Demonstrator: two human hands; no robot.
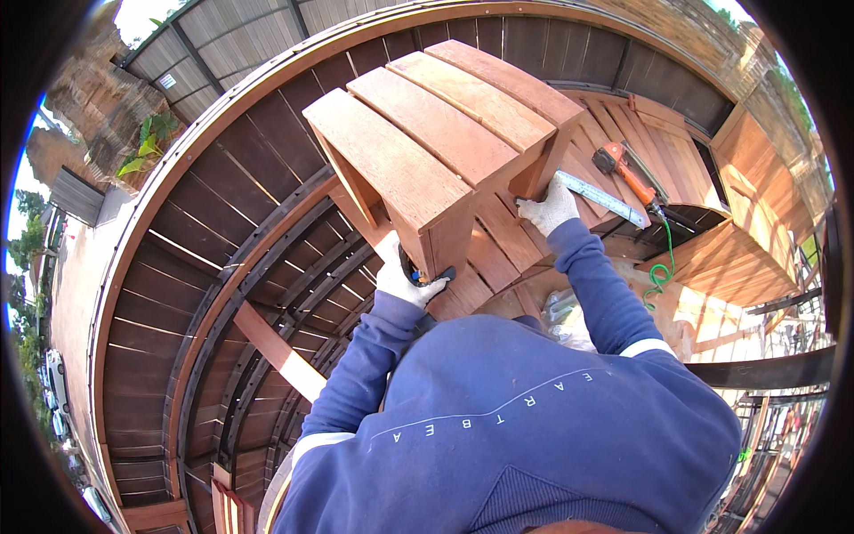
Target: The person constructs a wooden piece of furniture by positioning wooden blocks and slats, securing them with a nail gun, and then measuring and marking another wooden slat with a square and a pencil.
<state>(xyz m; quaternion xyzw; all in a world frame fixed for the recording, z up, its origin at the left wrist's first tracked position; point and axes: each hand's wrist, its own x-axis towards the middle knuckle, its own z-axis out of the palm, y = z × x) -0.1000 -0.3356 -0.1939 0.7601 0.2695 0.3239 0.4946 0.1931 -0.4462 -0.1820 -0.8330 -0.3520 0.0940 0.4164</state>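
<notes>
A slatted reddish-brown wooden stool (445, 125) stands in front of me on curved wooden decking. Its top has several broad boards with gaps between them. My left hand (405, 278), in a white glove, is closed around the low end of the stool's near left leg. A small black object (411, 271) with blue and orange spots shows between that hand and the leg; its kind is unclear. My right hand (550, 212), also gloved, is closed at the stool's right leg, its fingers partly hidden. Beside it lies a pale, perforated metal strip (605, 198).
An orange-and-black power tool (630, 171) lies on the slats at right, joined to a green coiled hose (660, 271). A curved dark-slatted structure (213, 214) bends round the left. A loose board (277, 351) crosses its ribs. Wooden panelling (725, 258) stands at right.
</notes>
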